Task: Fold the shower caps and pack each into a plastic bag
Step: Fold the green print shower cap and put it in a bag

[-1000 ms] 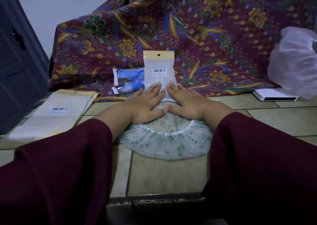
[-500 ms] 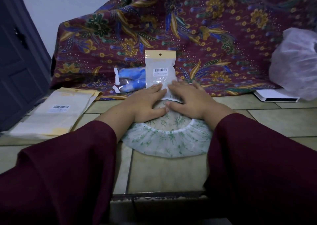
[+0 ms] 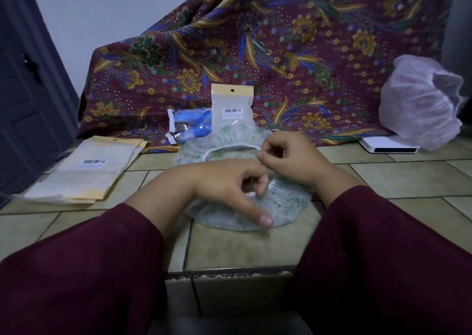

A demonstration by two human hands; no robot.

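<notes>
- A large maroon batik cloth with blue and gold flowers [image 3: 268,48] drapes across the upper middle and right of the frame, its lower edge meeting the floor.
- The pale greenish tiled floor [image 3: 242,248] fills the middle band; a step edge runs across it near the bottom centre.
- My two dark red sleeves [image 3: 76,271] fill the lower left and lower right corners.
- A dark blue door [image 3: 28,110] stands along the left edge.
- A puffy translucent white shower cap [image 3: 419,104] sits at the right edge, on a flat white box [image 3: 388,145].
- The clear shower cap with green leaf print and white elastic rim [image 3: 222,140] lies on the tiles in the centre, partly under my hands, its far edge touching the bags behind it.
- A stack of flat yellow-edged plastic bags with a barcode label [image 3: 89,168] lies at centre left.
- My left hand [image 3: 224,186], fingers curled, pinches the near part of the cap.
- My right hand [image 3: 288,156], fingers curled, pinches the cap's rim.
- An upright clear bag with a yellow header [image 3: 232,102] leans on the cloth, above centre.
- A clear packet holding something blue [image 3: 190,125] lies just left of it.
</notes>
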